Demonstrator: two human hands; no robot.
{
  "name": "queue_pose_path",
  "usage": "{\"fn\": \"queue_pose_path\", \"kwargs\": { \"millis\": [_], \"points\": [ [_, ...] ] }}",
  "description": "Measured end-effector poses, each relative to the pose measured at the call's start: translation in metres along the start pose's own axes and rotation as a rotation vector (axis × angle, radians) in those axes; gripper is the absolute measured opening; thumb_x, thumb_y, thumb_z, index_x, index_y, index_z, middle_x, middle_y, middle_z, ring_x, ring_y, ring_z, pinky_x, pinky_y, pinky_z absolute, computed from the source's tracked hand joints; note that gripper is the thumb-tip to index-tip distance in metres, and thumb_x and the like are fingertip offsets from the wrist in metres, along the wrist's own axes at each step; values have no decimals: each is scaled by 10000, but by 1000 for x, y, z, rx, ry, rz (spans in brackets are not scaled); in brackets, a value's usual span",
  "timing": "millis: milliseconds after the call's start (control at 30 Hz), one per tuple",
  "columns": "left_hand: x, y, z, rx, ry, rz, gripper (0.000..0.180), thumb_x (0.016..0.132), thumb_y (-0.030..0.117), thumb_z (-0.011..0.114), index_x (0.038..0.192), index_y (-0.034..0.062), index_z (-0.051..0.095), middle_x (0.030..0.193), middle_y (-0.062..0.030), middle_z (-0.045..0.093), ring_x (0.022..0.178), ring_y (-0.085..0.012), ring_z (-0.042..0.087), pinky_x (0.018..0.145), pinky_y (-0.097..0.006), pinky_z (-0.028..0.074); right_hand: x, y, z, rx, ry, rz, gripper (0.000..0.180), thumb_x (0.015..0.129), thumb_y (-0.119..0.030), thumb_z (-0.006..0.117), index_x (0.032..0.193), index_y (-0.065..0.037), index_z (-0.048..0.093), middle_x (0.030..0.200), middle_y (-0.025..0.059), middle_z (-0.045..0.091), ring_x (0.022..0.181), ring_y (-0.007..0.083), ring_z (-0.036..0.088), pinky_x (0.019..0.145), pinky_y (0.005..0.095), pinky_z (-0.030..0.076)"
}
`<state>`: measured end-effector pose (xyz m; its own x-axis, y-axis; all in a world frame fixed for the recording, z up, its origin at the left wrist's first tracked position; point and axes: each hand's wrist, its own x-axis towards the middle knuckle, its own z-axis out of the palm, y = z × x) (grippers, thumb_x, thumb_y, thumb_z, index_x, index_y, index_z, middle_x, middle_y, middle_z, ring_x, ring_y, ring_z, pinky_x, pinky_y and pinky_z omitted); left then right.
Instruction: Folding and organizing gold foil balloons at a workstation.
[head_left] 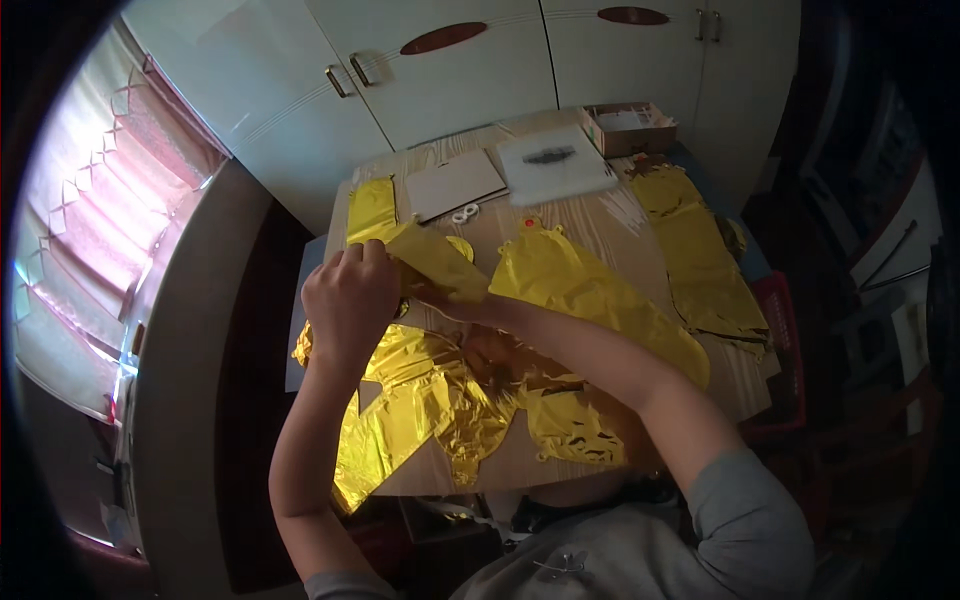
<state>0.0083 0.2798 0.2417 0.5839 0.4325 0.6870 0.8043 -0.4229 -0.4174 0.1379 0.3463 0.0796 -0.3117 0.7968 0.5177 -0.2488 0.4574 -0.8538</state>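
The left hand [350, 290] is curled shut over the near end of a crinkled gold foil balloon piece [425, 255], lifted just above the light wooden table [600, 225]; the right hand [440, 298] reaches in under that same strip, mostly hidden by the foil, so whether its fingers are pinching or spread cannot be told. Handling this thin film well seems to call for a light, even hold near its edge, keeping it taut without creasing it. More flat gold foil shapes [590, 300] lie over the middle of the table and under both forearms, and another long gold foil strip [700, 255] runs along the right edge, partly overhanging. Open room is scarce: a pale cardboard sheet [455, 183], a white foam pad [555, 163] and a small open cardboard box [630, 127] fill the far side, close to the white cabinet doors [450, 80].
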Motion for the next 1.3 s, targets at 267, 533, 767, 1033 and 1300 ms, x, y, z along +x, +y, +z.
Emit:
{"fn": "queue_pose_path", "kwargs": {
  "millis": [267, 533, 767, 1033, 1300],
  "points": [
    [-45, 103, -72, -66, 35, 234, 89, 668, 130, 595, 691, 88, 519, 610, -7, 438, 548, -130, 470, 470, -276, 364, -85, -90, -50, 1044, 141, 764, 526, 942, -493, 532, 1257, -73, 555, 1214, 95, 607, 1127, 242, 573, 972, 378, 449],
    [-78, 183, -91, -408, -102, 378, 159, 665, 145, 598, 783, 40, 581, 626, -3, 473, 569, -134, 498, 500, -271, 374, -172, -74, -139, 512, -107, 901, 622, 966, -501, 479, 1381, -45, 402, 1237, 127, 584, 1006, 199, 615, 881, 332, 500],
    [-102, 218, -79, -496, -156, 419, 134, 628, 161, 596, 717, 69, 556, 615, -3, 479, 563, -135, 523, 478, -270, 387, -210, -148, -149, 16, -144, 1119, 693, 916, -380, 610, 1448, -40, 323, 1183, 145, 607, 883, 145, 610, 747, 243, 500],
    [-109, 238, -79, -678, -299, 439, 155, 714, 207, 599, 762, 63, 570, 618, -28, 524, 597, -163, 587, 502, -286, 438, -241, -171, -154, -221, -199, 1058, 709, 820, -78, 706, 1438, -33, 362, 1148, 126, 619, 948, 153, 585, 865, 275, 473],
    [-80, 202, -34, -926, -503, 315, 477, 817, 404, 693, 1120, 40, 632, 893, -117, 678, 802, -280, 676, 721, -369, 540, -255, -182, -152, -464, -131, 995, 538, 863, -62, 638, 1372, -42, 462, 1154, 114, 590, 879, 114, 575, 818, 262, 478]
  ]
}}
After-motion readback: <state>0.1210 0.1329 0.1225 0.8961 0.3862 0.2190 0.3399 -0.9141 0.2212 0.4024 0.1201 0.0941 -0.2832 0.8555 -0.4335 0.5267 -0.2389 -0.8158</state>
